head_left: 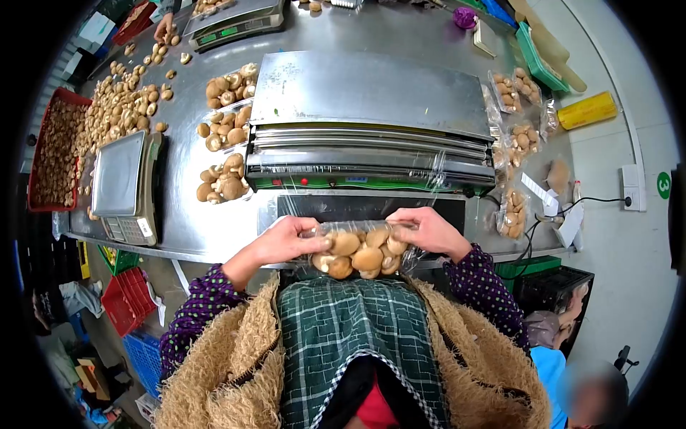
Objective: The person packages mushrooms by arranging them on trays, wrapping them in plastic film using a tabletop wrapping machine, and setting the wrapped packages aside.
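Observation:
Between my two hands is a tray of mushrooms [366, 259] with clear plastic film stretched over it, held close to my apron. My left hand [288, 241] grips its left end, thumb over the film. At the right end, my right hand [429, 232] pinches the film with closed fingers. Clear film runs from the tray up toward the wrapping machine [371, 157], whose rollers lie just beyond my hands. A black plate [371, 208] along the machine's front is partly behind the tray. The tray's underside is hidden.
Trays of mushrooms [224, 179] stand left of the machine; wrapped packs [513, 214] lie on its right. A scale [120, 179], loose mushrooms [118, 107] and a red crate [36, 196] are farther left. Another person's hand [165, 28] touches mushrooms at the far left. A yellow roll [587, 110] lies right.

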`<state>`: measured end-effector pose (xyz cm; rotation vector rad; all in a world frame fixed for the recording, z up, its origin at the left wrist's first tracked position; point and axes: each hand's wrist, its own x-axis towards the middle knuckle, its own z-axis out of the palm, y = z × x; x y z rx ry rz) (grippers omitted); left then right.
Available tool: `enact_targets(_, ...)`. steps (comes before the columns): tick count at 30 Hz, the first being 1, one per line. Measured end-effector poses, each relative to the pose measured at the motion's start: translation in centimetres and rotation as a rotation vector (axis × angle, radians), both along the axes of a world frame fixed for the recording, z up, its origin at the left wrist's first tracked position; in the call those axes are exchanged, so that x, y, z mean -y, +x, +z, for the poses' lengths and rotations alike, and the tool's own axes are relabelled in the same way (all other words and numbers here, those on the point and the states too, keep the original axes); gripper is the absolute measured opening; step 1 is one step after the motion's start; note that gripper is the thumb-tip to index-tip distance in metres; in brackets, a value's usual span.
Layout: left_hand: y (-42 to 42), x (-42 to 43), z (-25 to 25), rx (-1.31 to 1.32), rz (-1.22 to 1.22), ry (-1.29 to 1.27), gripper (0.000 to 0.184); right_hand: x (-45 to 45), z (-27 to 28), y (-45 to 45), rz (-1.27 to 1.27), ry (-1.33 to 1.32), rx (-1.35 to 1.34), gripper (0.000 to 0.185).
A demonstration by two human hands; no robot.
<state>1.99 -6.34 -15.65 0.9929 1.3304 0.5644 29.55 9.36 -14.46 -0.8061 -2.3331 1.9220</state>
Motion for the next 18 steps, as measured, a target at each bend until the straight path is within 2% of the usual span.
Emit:
enact_targets(2, -0.3, 0.8, -0.4, -0.135, 0.244, 0.134, 0.029, -0.6, 0.1, 1.6, -0.372, -0.313, 0.218, 0.026)
enact_targets(3, -1.1, 1.3, -1.0, -0.027, 0.529, 0.199, 0.022, -0.6, 0.3, 2.4, -0.528, -0.266, 0.136, 0.026)
enact_targets(5, -3.5, 1.9, -1.4, -0.217, 0.909, 0.478, 0.015, -1.0, -0.9, 4.8, -0.667, -0.392, -0.045, 0.025)
enact_targets(6, -4.2, 2.3, -1.4, -0.313, 1.01, 0.493, 0.014, -0.6, -1.3, 5.3, -0.705, -0.437, -0.128, 0.023)
enact_targets(8, -4.5, 4.0, -1.0, -0.427, 0.935, 0.345, 0.014, 0.2, -1.2, 5.5, -0.671, -0.406, -0.102, 0.025)
enact_targets(10, -4.6, 6.1, -3.4, -0.272, 0.661, 0.402, 0.016, 1.3, -1.1, 5.1, -0.565, -0.442, 0.019, 0.021)
enact_targets(11, -3.3, 6.3, -3.3, -0.187, 0.672, 0.395, 0.016, 1.2, -3.2, 6.0, -0.565, -0.421, 0.027, 0.017)
enact_targets(12, -2.5, 6.4, -3.1, -0.167, 0.716, 0.456, 0.014, 1.7, -3.3, 6.1, -0.574, -0.419, 0.023, 0.017)
enact_targets(14, -1.8, 6.9, -3.9, -0.126, 0.887, 0.553, 0.014, 3.1, -3.4, 5.9, -0.813, -0.276, -0.238, 0.016)
enact_targets(15, -0.7, 6.2, -3.9, -0.051, 0.989, 0.626, 0.019, 4.2, -4.0, 5.0, -0.857, -0.153, -0.384, 0.016)
enact_targets(16, 0.0, 5.7, -3.6, -0.042, 0.975, 0.623, 0.019, 4.9, -4.2, 3.9, -0.897, 0.019, -0.44, 0.015)
enact_targets(18, 0.8, 4.3, -2.6, 0.281, 1.229, 0.607, 0.025, 5.1, -3.9, 1.5, -0.966, 0.199, -0.502, 0.019)
